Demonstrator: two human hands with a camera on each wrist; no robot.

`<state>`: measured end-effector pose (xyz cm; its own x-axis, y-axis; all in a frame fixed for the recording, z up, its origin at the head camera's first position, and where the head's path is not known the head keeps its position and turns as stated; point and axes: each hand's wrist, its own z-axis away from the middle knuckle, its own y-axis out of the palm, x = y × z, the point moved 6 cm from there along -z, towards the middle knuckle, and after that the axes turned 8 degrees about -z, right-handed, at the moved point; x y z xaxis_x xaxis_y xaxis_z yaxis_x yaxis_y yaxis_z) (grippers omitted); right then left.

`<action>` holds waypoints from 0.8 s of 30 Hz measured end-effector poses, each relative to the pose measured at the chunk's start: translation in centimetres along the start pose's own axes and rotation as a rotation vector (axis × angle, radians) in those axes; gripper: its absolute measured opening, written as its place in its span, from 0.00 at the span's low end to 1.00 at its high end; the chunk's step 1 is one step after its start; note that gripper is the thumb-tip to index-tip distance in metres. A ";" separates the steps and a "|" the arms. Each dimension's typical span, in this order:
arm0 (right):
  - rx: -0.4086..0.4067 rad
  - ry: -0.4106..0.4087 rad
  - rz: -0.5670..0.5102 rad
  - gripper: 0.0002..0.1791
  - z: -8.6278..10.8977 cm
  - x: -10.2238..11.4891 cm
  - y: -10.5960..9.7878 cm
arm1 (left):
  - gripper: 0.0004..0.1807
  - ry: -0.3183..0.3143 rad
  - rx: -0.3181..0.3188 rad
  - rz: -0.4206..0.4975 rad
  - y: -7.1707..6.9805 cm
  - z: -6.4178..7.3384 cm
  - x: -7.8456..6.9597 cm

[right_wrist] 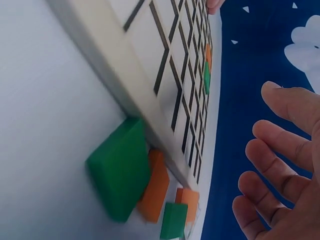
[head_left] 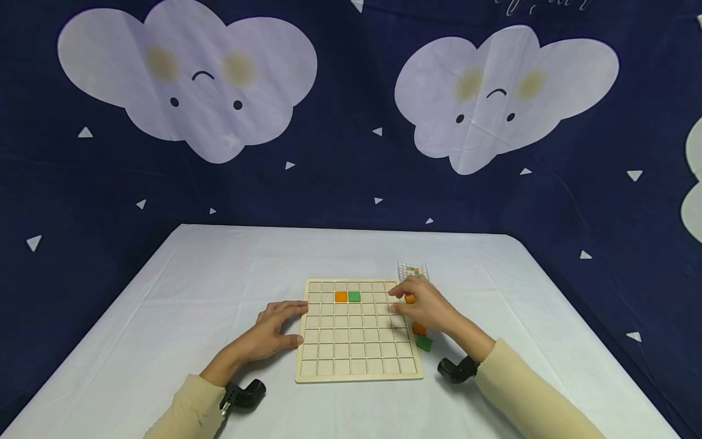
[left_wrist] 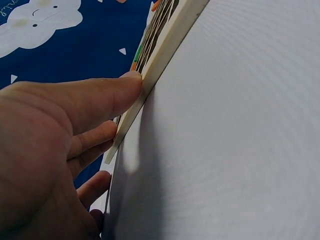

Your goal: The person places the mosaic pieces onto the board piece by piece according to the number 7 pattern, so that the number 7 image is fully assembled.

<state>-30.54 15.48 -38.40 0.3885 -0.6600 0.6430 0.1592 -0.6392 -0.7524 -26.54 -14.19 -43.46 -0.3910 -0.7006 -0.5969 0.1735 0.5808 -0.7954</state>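
Note:
A square wooden grid board (head_left: 341,350) lies on the table. An orange tile (head_left: 341,297) and a green tile (head_left: 354,297) sit side by side in its second row from the far edge. My left hand (head_left: 271,332) touches the board's left edge, thumb and fingers extended. Over the right edge hovers my right hand (head_left: 428,303), fingers loosely bent and apart, holding nothing. Beside that edge, the right wrist view shows loose tiles: a near green one (right_wrist: 122,172), an orange one (right_wrist: 155,187), and farther along another green (right_wrist: 174,220) and orange (right_wrist: 189,202).
Past the board's far right corner lies a small gridded pattern card (head_left: 412,268), partly behind my right hand. A white cloth covers the table (head_left: 219,268). Behind it hangs a dark blue backdrop (head_left: 351,183) with clouds and triangles.

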 end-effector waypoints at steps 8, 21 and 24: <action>-0.032 0.005 0.014 0.16 1.6 -0.8 -1.0 | 0.32 0.010 0.002 -0.011 -0.1 0.1 0.0; -0.101 0.060 0.073 0.16 1.8 -3.7 -2.0 | 0.32 0.002 0.000 -0.017 -0.1 0.0 0.0; -0.107 0.065 0.089 0.17 1.5 -4.3 -2.0 | 0.31 -0.004 0.002 -0.017 -0.1 0.0 0.0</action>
<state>-31.15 20.26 -39.89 0.3367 -0.7381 0.5847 0.0279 -0.6129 -0.7897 -26.53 -14.28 -43.38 -0.3903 -0.7122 -0.5835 0.1685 0.5678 -0.8057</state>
